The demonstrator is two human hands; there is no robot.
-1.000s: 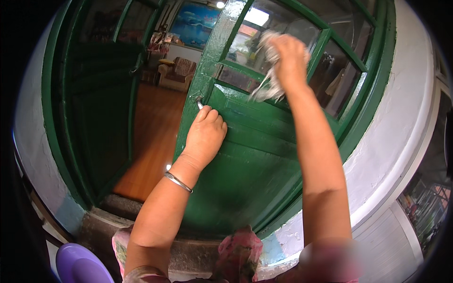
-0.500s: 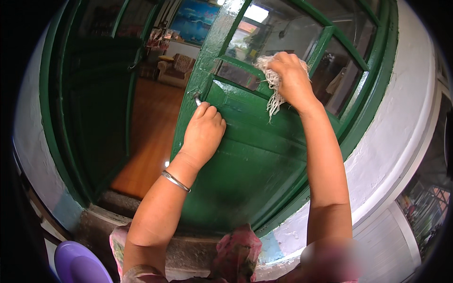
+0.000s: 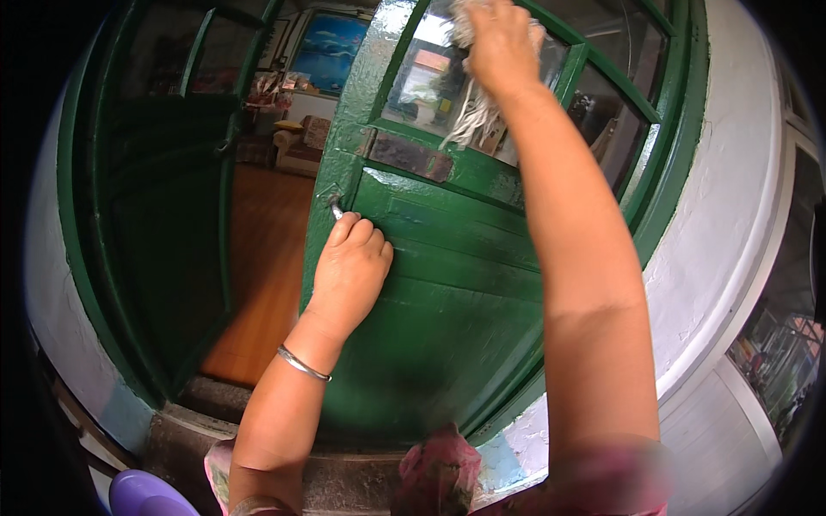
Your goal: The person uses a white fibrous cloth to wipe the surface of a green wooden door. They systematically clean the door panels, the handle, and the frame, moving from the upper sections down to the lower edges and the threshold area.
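My left hand (image 3: 351,265) is closed round the metal handle (image 3: 335,208) of a green wooden door (image 3: 447,318). A silver bangle (image 3: 303,364) circles that wrist. Higher up, my right hand (image 3: 503,52) grips a stringy off-white rag (image 3: 473,116) and presses it on the door's glass pane (image 3: 422,82). Loose strands of the rag hang below the fingers, over the lower part of the pane. A dark metal plate (image 3: 409,157) is fixed across the rail under the glass.
A second green door leaf (image 3: 142,224) stands at the left. Through the gap show an orange-brown floor (image 3: 258,267), an armchair (image 3: 303,150) and a blue picture (image 3: 331,52). A stone step (image 3: 361,473) lies below, a purple basin (image 3: 146,497) at lower left. White wall (image 3: 714,224) borders the right.
My right hand has moved up the glass with the rag. The left hand stays on the handle. The view has shifted slightly, so the door sits lower and further left.
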